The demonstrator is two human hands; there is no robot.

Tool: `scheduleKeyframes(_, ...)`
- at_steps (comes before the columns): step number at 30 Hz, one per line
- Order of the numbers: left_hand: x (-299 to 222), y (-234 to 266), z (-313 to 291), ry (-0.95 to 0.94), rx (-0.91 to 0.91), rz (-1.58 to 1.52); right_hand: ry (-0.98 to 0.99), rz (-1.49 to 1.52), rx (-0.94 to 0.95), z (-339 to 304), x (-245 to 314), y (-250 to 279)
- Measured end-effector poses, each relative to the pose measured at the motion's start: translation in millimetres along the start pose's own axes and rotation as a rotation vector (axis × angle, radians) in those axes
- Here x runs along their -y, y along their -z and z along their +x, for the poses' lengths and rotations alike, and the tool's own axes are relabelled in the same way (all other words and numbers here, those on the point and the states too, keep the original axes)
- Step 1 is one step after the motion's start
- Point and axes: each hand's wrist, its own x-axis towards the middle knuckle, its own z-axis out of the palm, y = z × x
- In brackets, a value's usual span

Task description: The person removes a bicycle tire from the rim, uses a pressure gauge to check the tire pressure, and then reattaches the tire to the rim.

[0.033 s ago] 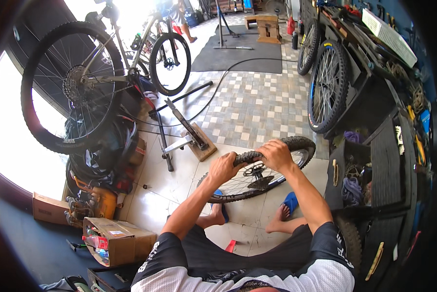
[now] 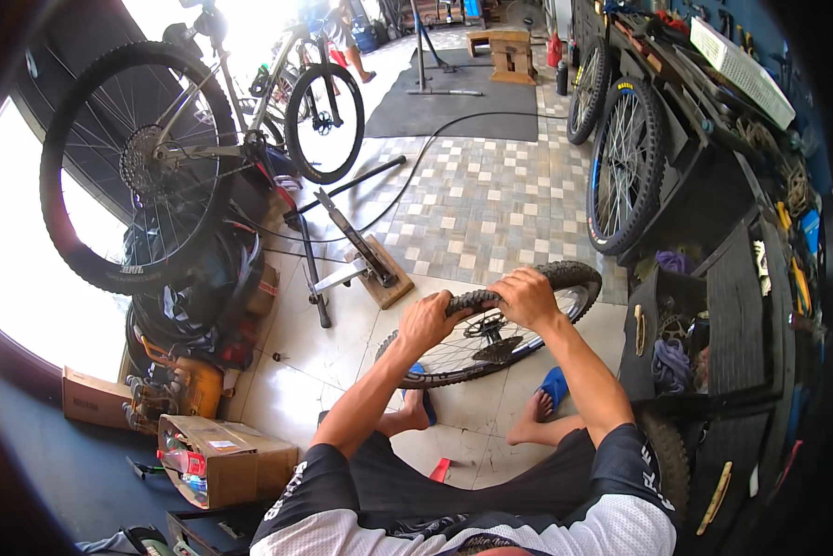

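Note:
A bicycle wheel [image 2: 572,270] with a knobby black tyre stands tilted on the floor between my feet. My left hand [image 2: 427,321] is wrapped around the top of the tyre, fingers over the far side. A short way to its right, my right hand [image 2: 526,298] grips the same tyre, thumb toward the near side. Bare tyre shows between the two hands. Below them I can see the hub and a cassette [image 2: 497,349] of dark sprockets among the spokes. Part of the rim and tyre is hidden behind my hands and forearms.
A bicycle [image 2: 249,139] is raised at the left. Ahead lies a stand [image 2: 351,269] with a wooden block. Spare wheels [image 2: 627,167] lean against the right bench, near an open box [image 2: 646,343] of parts. A cardboard box [image 2: 249,463] sits at the lower left. A hose [image 2: 426,148] crosses the floor.

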Motion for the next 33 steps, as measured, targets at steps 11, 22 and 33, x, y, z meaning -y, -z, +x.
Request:
scheduleKeyframes(11,-12,-19,22,0.101,-0.098,0.047,-0.232,0.006,0.087,15,-4,-1)
scheduleKeyframes(22,-16,-11,33,0.316,0.031,-0.021,-0.384,-0.110,-0.068,-23,17,173)
scheduleKeyframes(33,-50,-32,31,0.177,0.124,-0.117,-0.952,-0.973,-0.462,-149,180,448)
